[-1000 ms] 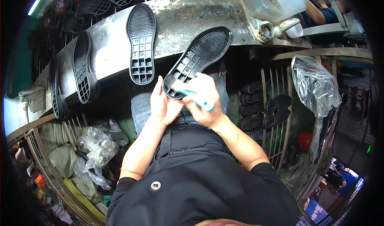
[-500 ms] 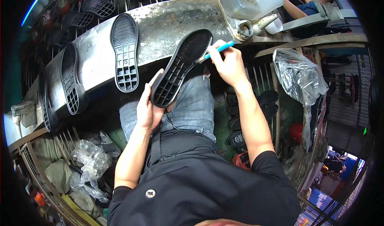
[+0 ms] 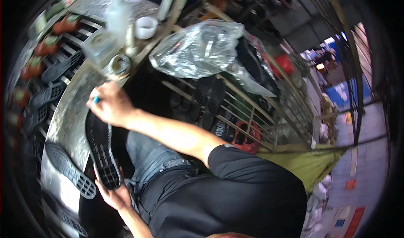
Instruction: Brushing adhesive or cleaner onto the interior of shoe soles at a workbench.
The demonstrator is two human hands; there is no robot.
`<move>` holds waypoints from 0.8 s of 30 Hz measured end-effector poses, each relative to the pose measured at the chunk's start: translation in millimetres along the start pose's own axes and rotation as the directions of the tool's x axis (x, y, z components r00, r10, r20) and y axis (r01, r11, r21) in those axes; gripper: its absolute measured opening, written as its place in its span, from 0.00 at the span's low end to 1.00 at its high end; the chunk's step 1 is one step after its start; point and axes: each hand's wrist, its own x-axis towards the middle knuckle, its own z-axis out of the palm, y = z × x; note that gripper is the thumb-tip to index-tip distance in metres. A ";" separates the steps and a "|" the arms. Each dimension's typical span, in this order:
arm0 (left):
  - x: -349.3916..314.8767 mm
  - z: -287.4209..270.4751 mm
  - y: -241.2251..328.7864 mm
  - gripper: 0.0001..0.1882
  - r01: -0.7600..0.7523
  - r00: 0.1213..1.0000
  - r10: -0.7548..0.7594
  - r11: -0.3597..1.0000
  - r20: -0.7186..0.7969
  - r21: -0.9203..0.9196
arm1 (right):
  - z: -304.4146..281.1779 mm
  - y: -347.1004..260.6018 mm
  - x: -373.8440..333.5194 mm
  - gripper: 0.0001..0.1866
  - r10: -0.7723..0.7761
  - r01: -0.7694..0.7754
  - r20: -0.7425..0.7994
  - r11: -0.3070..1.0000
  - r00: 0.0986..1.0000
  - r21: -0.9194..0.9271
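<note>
My left hand (image 3: 114, 196) grips the heel end of a black shoe sole (image 3: 100, 143), its gridded inner side facing up over my lap beside the bench. My right hand (image 3: 112, 105), slightly blurred, is closed round a brush with a blue handle (image 3: 96, 99) above the toe end of that sole. The brush tip is hidden, so I cannot tell whether it touches. On the bench (image 3: 69, 122) a second black sole (image 3: 69, 168) lies to the left, and another sole (image 3: 67, 216) is lower down. Beyond my right hand sits a crusted, round-mouthed pot (image 3: 119, 64).
Around the pot stand a squarish translucent container (image 3: 100, 47), a pale bottle (image 3: 118, 21) and a white cup (image 3: 146, 27). A slatted rack at left holds more soles (image 3: 62, 66) and orange-brown pieces (image 3: 46, 46). Clear plastic sheeting (image 3: 198, 48) hangs over a railing at right.
My view has turned to the right, so the bench now lies at left. My right hand and the brush have gone from the sole's side edge to above its toe end.
</note>
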 end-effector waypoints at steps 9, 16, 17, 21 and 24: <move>6.8 -11.2 -4.6 0.31 0.026 0.999 -0.024 0.994 0.023 -0.107 | 17.3 -26.0 -64.1 0.16 -0.053 0.051 0.059 0.998 0.997 0.032; -0.3 -42.6 -4.8 0.19 -0.009 0.944 -0.035 0.991 -0.328 -0.131 | -9.9 -97.0 -121.0 0.19 -0.295 0.246 0.196 0.939 0.935 0.241; -2.5 -38.8 -3.9 0.19 -0.012 0.944 -0.032 0.991 -0.328 -0.131 | -12.8 -101.7 -124.5 0.19 -0.323 0.253 0.197 0.916 0.926 0.312; -5.7 -38.2 -4.5 0.25 0.051 0.989 -0.074 0.983 -0.130 -0.174 | -8.3 -81.9 -109.6 0.24 -0.214 0.123 0.257 0.936 0.942 0.330; -0.7 -24.6 -9.4 0.33 0.063 0.985 -0.027 0.976 0.171 -0.208 | 4.9 -33.1 -74.3 0.31 0.004 -0.085 0.346 0.973 0.938 0.217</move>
